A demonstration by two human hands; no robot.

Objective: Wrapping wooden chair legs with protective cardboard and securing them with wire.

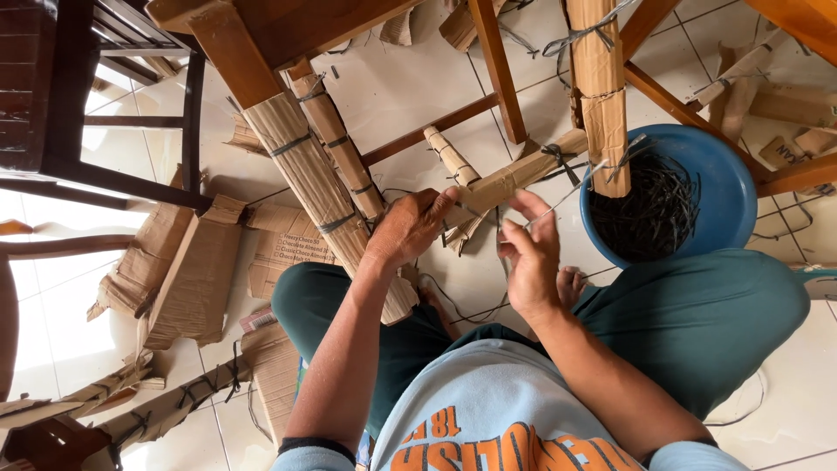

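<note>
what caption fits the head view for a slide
Seated person's left hand grips a cardboard-wrapped chair rung; right hand pulls a thin tie beside a blue basin.

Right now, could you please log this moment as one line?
left hand: grips cardboard wrap | right hand: pinches wire | blue bowl: dark ties

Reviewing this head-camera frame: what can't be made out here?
- Head view: where the thin strap ends; the right hand covers its near end.
- What the left hand grips on the cardboard-wrapped rail; its fingers hide it.
- Depth of the dark straps in the blue basin; a wrapped leg overlaps the rim.
- The dark chair is cut off by the left edge.
</note>
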